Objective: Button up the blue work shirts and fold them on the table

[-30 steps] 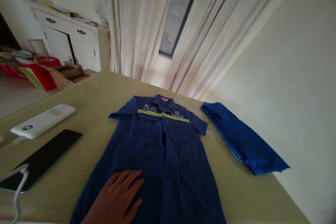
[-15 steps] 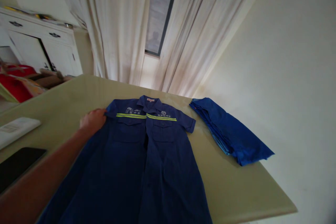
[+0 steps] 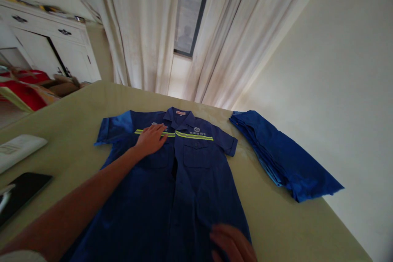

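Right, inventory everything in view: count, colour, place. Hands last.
table: 1, pale yellow-green, centre
short-sleeved shirt: 1, dark blue, spread on the table
folded cloth stack: 1, bright blue, table's right side
white oblong device: 1, white, table's left edge
phone: 1, black, nearer than the device
cable: 1, white, over the phone
red and brown containers: count unclear, left, beyond the table
cabinet: 1, white, far left
small items: several, some yellow or black, cabinet top
curtains: 2 sides, cream, flanking the window
window: 1, grey, dark frame, top centre
wall: cream, right
sleeve: 1, pale, bottom left
left hand: 1, bare, on the shirt's chest
right hand: 1, bare, blurred, at the shirt's lower right
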Motion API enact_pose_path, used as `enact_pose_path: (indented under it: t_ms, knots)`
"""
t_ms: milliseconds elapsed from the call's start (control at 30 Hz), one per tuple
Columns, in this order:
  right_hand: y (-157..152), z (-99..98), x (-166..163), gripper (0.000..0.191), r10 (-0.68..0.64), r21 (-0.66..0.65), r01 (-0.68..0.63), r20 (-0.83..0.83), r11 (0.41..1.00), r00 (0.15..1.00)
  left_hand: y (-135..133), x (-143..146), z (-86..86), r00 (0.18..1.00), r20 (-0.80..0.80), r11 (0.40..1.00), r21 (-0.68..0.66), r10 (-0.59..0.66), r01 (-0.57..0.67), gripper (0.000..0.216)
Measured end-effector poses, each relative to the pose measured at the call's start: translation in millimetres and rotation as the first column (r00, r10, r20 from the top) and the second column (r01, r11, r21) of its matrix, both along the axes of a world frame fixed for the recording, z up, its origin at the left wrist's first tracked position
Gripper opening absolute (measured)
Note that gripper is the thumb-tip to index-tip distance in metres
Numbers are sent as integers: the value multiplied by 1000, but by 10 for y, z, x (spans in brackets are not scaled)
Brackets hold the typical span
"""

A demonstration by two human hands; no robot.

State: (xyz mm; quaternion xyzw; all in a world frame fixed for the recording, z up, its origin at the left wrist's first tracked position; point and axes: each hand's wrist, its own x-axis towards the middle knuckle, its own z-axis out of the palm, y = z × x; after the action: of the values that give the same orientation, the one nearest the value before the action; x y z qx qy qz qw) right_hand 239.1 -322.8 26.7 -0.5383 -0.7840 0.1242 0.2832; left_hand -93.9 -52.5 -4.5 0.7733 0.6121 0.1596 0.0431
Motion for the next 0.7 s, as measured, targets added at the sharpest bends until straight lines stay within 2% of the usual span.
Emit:
enact_pose_path:
  t_ms: [67,100,200,267,367,500,600,700]
  knots:
    - [565,-75,-135,46,75,-19,-74,61,997,995,90,220,-116,1000,-8,1000,-21,5,-5,60]
    - [858,-118,-200,54,81,-29,-77,160,997,984,142,270,-167,1000,-16,999,-33,2,-2,61]
    - [1603,-237,-298,67,111,-120,-71,374,990,921,319,239,-262,999,-37,998,-52,-40,38,62]
    - [1897,-302,-257,68,146,-169,-79,427,982,892,443,154,-284,998,-36,998,-46,-55,54,64]
    - [2054,-367,-115,70,173,-200,-91,445,976,879,604,80,-301,997,-47,998,-42,-55,53,67]
    - [2055,-337,-33,67,161,-208,-80,410,975,898,712,115,-353,997,-54,998,-38,-56,53,66]
    - [2028,-203,-249,52,41,-196,20,306,980,951,724,151,-384,998,-47,999,-17,-45,44,66]
    - [1946,-60,-703,46,-39,-143,67,191,988,981,714,154,-385,998,-50,999,-13,-42,41,67]
